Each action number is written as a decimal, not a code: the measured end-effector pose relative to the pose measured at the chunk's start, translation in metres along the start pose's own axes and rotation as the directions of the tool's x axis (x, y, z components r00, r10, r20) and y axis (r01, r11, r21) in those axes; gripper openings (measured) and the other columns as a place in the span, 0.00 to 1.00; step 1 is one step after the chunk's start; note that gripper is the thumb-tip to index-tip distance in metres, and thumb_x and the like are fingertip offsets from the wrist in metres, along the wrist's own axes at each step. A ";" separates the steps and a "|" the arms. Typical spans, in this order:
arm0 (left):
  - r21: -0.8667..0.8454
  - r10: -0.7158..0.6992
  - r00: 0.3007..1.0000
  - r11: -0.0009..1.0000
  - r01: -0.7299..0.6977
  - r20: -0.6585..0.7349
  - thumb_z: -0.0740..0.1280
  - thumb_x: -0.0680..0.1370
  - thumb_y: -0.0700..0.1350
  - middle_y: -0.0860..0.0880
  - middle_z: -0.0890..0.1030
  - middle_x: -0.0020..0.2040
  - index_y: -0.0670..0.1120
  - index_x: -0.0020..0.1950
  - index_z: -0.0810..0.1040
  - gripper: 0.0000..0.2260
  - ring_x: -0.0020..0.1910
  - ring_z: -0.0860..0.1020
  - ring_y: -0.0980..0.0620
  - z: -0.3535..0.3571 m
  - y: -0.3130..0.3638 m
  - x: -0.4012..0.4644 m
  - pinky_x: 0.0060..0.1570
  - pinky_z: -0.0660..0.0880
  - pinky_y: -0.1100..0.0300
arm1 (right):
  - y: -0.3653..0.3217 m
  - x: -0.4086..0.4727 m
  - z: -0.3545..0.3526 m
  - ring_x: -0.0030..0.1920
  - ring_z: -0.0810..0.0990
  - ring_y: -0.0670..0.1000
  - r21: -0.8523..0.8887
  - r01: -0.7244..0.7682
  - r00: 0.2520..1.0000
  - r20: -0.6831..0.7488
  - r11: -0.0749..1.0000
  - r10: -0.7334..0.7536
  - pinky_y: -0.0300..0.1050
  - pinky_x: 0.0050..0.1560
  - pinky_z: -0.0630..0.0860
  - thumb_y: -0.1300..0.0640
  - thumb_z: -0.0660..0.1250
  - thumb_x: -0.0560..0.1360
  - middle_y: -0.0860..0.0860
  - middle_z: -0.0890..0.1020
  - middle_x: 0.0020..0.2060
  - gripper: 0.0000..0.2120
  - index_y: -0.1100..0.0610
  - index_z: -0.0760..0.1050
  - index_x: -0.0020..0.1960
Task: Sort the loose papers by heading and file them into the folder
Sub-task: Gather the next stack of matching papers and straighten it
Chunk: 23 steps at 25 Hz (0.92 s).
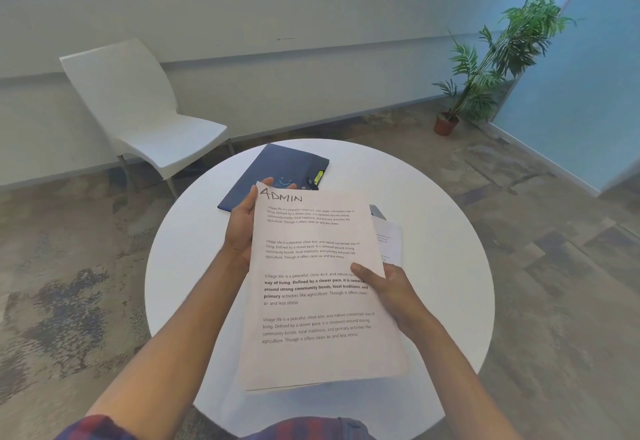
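I hold a stack of white printed papers [318,353] above the round white table [194,256]; the top sheet is headed "ADMIN" in handwriting. My left hand [242,228] grips the stack's upper left edge, fingers behind it. My right hand [384,287] pinches the right edge, thumb on top. A dark blue folder [277,169] lies closed at the table's far side, with a yellow label near its corner. Another printed sheet [391,242] lies on the table to the right, partly hidden by the stack.
A white plastic chair [138,110] stands behind the table on the left. A potted plant [485,69] stands at the back right by a blue partition [581,93]. Patterned carpet surrounds the table.
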<state>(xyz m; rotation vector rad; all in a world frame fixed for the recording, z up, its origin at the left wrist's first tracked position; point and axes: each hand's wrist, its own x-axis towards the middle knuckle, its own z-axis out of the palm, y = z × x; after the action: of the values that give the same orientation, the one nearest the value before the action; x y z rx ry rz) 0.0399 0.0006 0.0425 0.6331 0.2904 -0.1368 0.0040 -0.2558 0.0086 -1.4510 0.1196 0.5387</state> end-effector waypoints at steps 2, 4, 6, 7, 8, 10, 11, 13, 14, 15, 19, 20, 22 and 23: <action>-0.009 -0.012 1.000 1.000 0.012 0.005 0.57 0.83 0.54 0.40 0.77 0.67 0.51 0.59 0.73 0.11 0.67 0.74 0.37 -0.004 0.000 0.002 0.55 0.77 0.42 | -0.002 -0.002 0.000 0.52 0.86 0.58 0.015 0.011 1.000 -0.001 1.000 -0.010 0.54 0.52 0.83 0.53 0.69 0.78 0.56 0.87 0.52 0.13 0.58 0.81 0.59; -0.019 -0.025 0.999 0.999 0.026 0.032 0.56 0.84 0.54 0.41 0.76 0.69 0.51 0.58 0.71 0.10 0.70 0.72 0.36 -0.008 -0.001 0.005 0.59 0.73 0.40 | -0.004 -0.003 0.000 0.52 0.86 0.58 0.025 0.028 1.000 -0.006 0.999 -0.028 0.50 0.49 0.84 0.54 0.68 0.79 0.56 0.87 0.52 0.12 0.58 0.81 0.60; -0.041 -0.041 0.998 0.998 0.043 0.043 0.54 0.84 0.56 0.41 0.75 0.70 0.52 0.59 0.69 0.10 0.70 0.71 0.36 -0.012 -0.002 0.008 0.60 0.73 0.39 | -0.004 -0.003 0.000 0.51 0.86 0.58 0.022 0.036 0.999 -0.013 0.999 -0.035 0.48 0.47 0.84 0.56 0.68 0.79 0.56 0.87 0.52 0.12 0.59 0.81 0.60; -0.046 -0.046 0.998 0.998 0.048 0.044 0.54 0.83 0.56 0.41 0.76 0.69 0.52 0.59 0.68 0.11 0.70 0.72 0.36 -0.013 -0.003 0.009 0.60 0.73 0.38 | -0.004 -0.003 -0.001 0.51 0.87 0.58 0.019 0.033 0.999 -0.018 0.999 -0.033 0.47 0.46 0.84 0.56 0.68 0.79 0.56 0.87 0.51 0.12 0.59 0.81 0.60; -0.049 -0.053 0.998 0.997 0.055 0.046 0.54 0.83 0.56 0.41 0.76 0.69 0.52 0.60 0.68 0.11 0.69 0.72 0.36 -0.014 -0.003 0.010 0.60 0.72 0.38 | -0.004 -0.003 -0.001 0.51 0.87 0.58 0.020 0.028 0.999 -0.024 0.999 -0.028 0.47 0.46 0.84 0.56 0.68 0.79 0.56 0.87 0.51 0.12 0.59 0.81 0.59; -0.054 -0.062 0.997 0.996 0.064 0.037 0.54 0.83 0.56 0.40 0.76 0.69 0.52 0.58 0.70 0.11 0.69 0.73 0.35 -0.013 -0.003 0.010 0.60 0.72 0.37 | -0.003 -0.002 -0.002 0.51 0.86 0.58 0.027 0.024 0.999 -0.025 0.999 -0.023 0.47 0.46 0.83 0.56 0.67 0.79 0.56 0.87 0.52 0.12 0.60 0.81 0.60; -0.057 -0.060 0.998 0.996 0.061 0.032 0.54 0.84 0.56 0.40 0.76 0.69 0.52 0.55 0.72 0.11 0.68 0.73 0.35 -0.012 -0.003 0.010 0.60 0.71 0.37 | -0.003 -0.002 -0.002 0.51 0.86 0.58 0.028 0.025 0.999 -0.023 0.999 -0.025 0.47 0.46 0.83 0.56 0.67 0.79 0.56 0.87 0.52 0.12 0.60 0.81 0.60; -0.062 -0.055 0.998 0.996 0.057 0.029 0.54 0.84 0.56 0.40 0.76 0.69 0.51 0.50 0.74 0.13 0.68 0.74 0.35 -0.012 -0.004 0.009 0.60 0.71 0.37 | -0.003 -0.002 -0.001 0.51 0.87 0.57 0.020 0.034 0.999 -0.028 0.999 -0.033 0.45 0.45 0.83 0.56 0.67 0.79 0.56 0.87 0.52 0.12 0.60 0.81 0.60; -0.063 -0.054 0.998 0.996 0.056 0.028 0.54 0.83 0.56 0.40 0.75 0.70 0.51 0.49 0.74 0.14 0.68 0.73 0.35 -0.012 -0.003 0.009 0.60 0.71 0.37 | -0.003 -0.002 0.000 0.50 0.87 0.56 0.016 0.037 0.999 -0.034 0.999 -0.037 0.44 0.44 0.83 0.56 0.67 0.79 0.56 0.87 0.52 0.12 0.60 0.81 0.60; -0.066 -0.056 0.998 0.996 0.058 0.029 0.54 0.83 0.56 0.41 0.73 0.71 0.51 0.48 0.75 0.14 0.69 0.73 0.36 -0.012 -0.003 0.010 0.62 0.71 0.38 | -0.004 -0.002 0.000 0.50 0.87 0.56 0.014 0.040 0.998 -0.040 0.999 -0.040 0.44 0.44 0.82 0.56 0.68 0.79 0.56 0.87 0.51 0.12 0.60 0.81 0.59; -0.059 -0.050 0.999 0.997 0.051 0.016 0.53 0.84 0.55 0.42 0.70 0.73 0.50 0.42 0.74 0.17 0.71 0.70 0.37 -0.012 0.001 0.011 0.67 0.66 0.40 | -0.003 0.000 -0.001 0.50 0.87 0.57 0.011 0.044 0.998 -0.053 0.999 -0.043 0.47 0.45 0.83 0.56 0.68 0.79 0.56 0.87 0.51 0.12 0.60 0.82 0.59; -0.052 -0.046 0.999 0.998 0.047 0.016 0.52 0.84 0.55 0.42 0.71 0.73 0.50 0.42 0.73 0.17 0.71 0.70 0.36 -0.011 0.002 0.012 0.66 0.67 0.40 | -0.003 0.001 -0.001 0.50 0.87 0.57 0.014 0.041 0.998 -0.051 0.999 -0.041 0.47 0.46 0.83 0.56 0.68 0.79 0.56 0.87 0.51 0.11 0.60 0.82 0.59; -0.049 -0.028 1.000 0.998 0.028 -0.005 0.52 0.84 0.55 0.42 0.73 0.71 0.49 0.42 0.73 0.17 0.71 0.70 0.36 -0.013 0.001 0.014 0.64 0.69 0.41 | -0.002 0.003 -0.002 0.49 0.87 0.56 0.016 0.040 0.998 -0.047 0.999 -0.040 0.46 0.46 0.83 0.56 0.68 0.79 0.56 0.87 0.51 0.11 0.60 0.82 0.58; -0.056 -0.018 1.000 0.998 0.018 -0.012 0.52 0.84 0.55 0.42 0.73 0.72 0.49 0.44 0.73 0.17 0.71 0.70 0.36 -0.013 0.000 0.014 0.65 0.69 0.40 | -0.002 0.003 -0.003 0.49 0.87 0.56 0.014 0.042 0.998 -0.047 0.999 -0.041 0.46 0.46 0.83 0.56 0.68 0.79 0.55 0.87 0.50 0.11 0.60 0.82 0.58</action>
<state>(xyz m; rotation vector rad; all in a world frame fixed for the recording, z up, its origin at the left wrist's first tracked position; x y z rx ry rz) 0.0508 0.0082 0.0282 0.5765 0.3112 -0.1415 0.0086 -0.2574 0.0088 -1.4487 0.1296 0.4696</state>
